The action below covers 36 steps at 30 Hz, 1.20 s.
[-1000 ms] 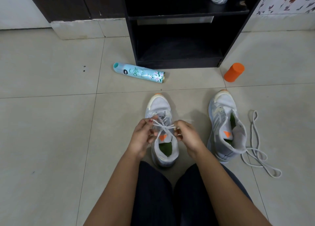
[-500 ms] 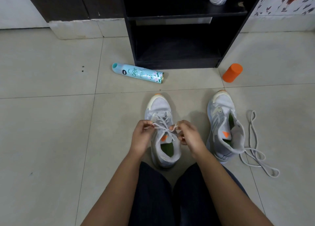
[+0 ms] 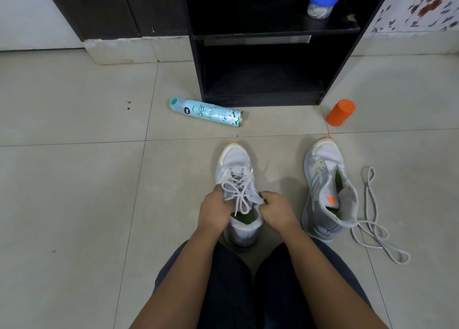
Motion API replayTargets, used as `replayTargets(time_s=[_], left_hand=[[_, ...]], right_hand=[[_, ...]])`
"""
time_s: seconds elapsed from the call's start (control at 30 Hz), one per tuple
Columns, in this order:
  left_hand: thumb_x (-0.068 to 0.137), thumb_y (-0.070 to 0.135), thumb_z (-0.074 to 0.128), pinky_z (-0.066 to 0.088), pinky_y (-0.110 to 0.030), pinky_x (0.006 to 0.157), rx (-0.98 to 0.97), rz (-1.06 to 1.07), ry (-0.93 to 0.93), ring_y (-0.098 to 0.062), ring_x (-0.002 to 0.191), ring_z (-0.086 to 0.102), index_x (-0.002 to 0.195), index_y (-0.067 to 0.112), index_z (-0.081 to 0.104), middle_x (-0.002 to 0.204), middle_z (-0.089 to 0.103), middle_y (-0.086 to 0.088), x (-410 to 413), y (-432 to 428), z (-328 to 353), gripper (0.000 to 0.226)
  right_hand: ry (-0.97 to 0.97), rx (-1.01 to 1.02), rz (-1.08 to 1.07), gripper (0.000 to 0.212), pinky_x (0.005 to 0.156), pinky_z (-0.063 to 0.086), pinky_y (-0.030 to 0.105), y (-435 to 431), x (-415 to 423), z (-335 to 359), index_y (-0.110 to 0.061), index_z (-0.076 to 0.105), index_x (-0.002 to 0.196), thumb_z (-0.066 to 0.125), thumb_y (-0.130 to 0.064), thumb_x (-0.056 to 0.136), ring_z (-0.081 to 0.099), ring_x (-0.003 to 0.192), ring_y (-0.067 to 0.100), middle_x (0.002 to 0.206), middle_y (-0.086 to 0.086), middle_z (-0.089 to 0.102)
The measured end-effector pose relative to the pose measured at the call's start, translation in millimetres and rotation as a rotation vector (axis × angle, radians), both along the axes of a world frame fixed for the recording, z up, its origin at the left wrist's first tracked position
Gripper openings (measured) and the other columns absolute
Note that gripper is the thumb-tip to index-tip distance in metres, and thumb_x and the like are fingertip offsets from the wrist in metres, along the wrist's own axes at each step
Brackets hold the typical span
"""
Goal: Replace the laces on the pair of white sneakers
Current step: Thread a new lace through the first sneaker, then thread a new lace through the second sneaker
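Note:
A white sneaker [image 3: 234,162] stands on the tiled floor in front of my knees, toe pointing away, with a white lace [image 3: 237,189] crossed up its eyelets. My left hand [image 3: 214,210] grips the shoe's left side at the collar, fingers curled by the lace. My right hand [image 3: 275,210] grips the right side of the collar, pinching near the top eyelets. The second white sneaker [image 3: 327,192] stands to the right without a lace, its tongue pulled open. A loose white lace [image 3: 372,229] lies coiled on the floor beside it.
A teal spray can [image 3: 206,111] lies on its side ahead of the shoes. An orange capped container [image 3: 340,112] stands at the right. A black open shelf unit [image 3: 263,62] faces me, with a blue-lidded jar [image 3: 321,3] on its upper shelf.
Both hands have dropped from holding the lace ends up over the tongue to the sides of the shoe's collar. The lace now lies slack across the eyelets.

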State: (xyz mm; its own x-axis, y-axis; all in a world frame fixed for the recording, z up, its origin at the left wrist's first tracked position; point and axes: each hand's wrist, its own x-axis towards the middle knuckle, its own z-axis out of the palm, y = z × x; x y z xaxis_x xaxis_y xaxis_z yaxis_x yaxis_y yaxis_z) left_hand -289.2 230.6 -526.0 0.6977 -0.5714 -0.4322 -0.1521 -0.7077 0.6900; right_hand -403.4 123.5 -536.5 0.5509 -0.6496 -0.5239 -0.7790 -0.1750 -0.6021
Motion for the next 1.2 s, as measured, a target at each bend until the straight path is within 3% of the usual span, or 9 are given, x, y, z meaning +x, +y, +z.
replayTargets(time_s=[0.07,0.17,0.3,0.4,0.73,0.9,0.97,1.1,1.2], left_hand=[[0.091,0.025,0.057,0.039,-0.021,0.074,-0.018,0.014,-0.088,-0.027,0.1,0.063,0.111,0.016,0.065,0.109,0.069,-0.009,7,5,2,0.024],[0.089,0.018,0.061,0.04,-0.024,0.068,-0.042,0.072,-0.227,-0.03,0.089,0.067,0.097,0.014,0.072,0.094,0.073,-0.013,40,23,4,0.014],[0.086,0.008,0.064,0.043,-0.029,0.074,-0.038,0.133,-0.332,-0.032,0.088,0.067,0.102,0.009,0.071,0.093,0.072,-0.016,107,64,6,0.018],[0.082,0.02,0.066,0.042,-0.031,0.075,0.044,0.214,-0.324,-0.035,0.09,0.065,0.1,0.01,0.071,0.095,0.071,-0.017,150,88,2,0.022],[0.08,0.008,0.063,0.042,-0.03,0.073,0.151,0.155,-0.197,-0.033,0.09,0.063,0.098,0.014,0.067,0.092,0.069,-0.01,177,84,2,0.02],[0.075,-0.007,0.051,0.04,-0.034,0.097,-0.185,0.23,-0.616,-0.028,0.112,0.056,0.115,0.008,0.063,0.12,0.064,-0.009,86,46,36,0.044],[0.079,-0.005,0.054,0.038,-0.026,0.097,-0.301,0.189,-0.522,-0.018,0.112,0.054,0.113,0.012,0.062,0.117,0.063,0.001,40,31,42,0.039],[0.091,0.001,0.051,0.043,-0.008,0.078,-0.404,0.285,0.146,-0.011,0.101,0.062,0.103,0.019,0.066,0.103,0.068,0.009,-29,10,38,0.026],[0.094,0.004,0.049,0.045,-0.01,0.072,-0.37,0.232,0.281,-0.018,0.097,0.065,0.104,0.016,0.065,0.105,0.069,0.0,-44,5,25,0.023]], right_hand=[[-0.152,0.174,-0.007,0.023,0.077,0.052,0.031,5,-3,4,-0.018,0.064,0.113,0.06,-0.016,0.09,0.065,0.087,0.019,0.101,0.004,0.069],[-0.353,0.424,-0.071,0.032,0.074,0.05,0.021,11,-4,5,-0.025,0.054,0.126,0.059,-0.027,0.094,0.066,0.084,0.006,0.101,-0.004,0.067],[-0.351,0.35,-0.139,0.03,0.073,0.046,0.014,7,-2,-1,-0.022,0.055,0.127,0.054,-0.021,0.096,0.066,0.09,0.011,0.101,-0.007,0.069],[-0.286,0.34,-0.083,0.03,0.067,0.044,0.007,8,-4,-3,-0.019,0.056,0.125,0.052,-0.014,0.096,0.065,0.087,0.012,0.097,-0.007,0.069],[-0.19,0.24,-0.022,0.029,0.088,0.05,0.029,8,-5,0,-0.016,0.061,0.121,0.049,-0.013,0.095,0.065,0.09,0.017,0.1,-0.003,0.069],[-0.151,-0.088,-0.009,0.023,0.085,0.049,0.03,6,-4,24,-0.027,0.064,0.114,0.053,-0.027,0.093,0.064,0.095,0.015,0.104,-0.004,0.069],[-0.124,-0.277,-0.03,0.023,0.081,0.046,0.029,0,-9,38,-0.025,0.066,0.113,0.053,-0.028,0.094,0.063,0.098,0.018,0.106,-0.005,0.069],[-0.084,-0.584,-0.209,0.032,0.094,0.041,0.038,-32,-32,48,-0.015,0.063,0.12,0.056,-0.025,0.091,0.052,0.116,0.031,0.122,0.01,0.062],[0.206,-0.564,-0.221,0.054,0.102,0.034,0.043,-50,-54,44,-0.013,0.046,0.138,0.057,-0.026,0.086,0.043,0.125,0.036,0.137,0.015,0.05]])
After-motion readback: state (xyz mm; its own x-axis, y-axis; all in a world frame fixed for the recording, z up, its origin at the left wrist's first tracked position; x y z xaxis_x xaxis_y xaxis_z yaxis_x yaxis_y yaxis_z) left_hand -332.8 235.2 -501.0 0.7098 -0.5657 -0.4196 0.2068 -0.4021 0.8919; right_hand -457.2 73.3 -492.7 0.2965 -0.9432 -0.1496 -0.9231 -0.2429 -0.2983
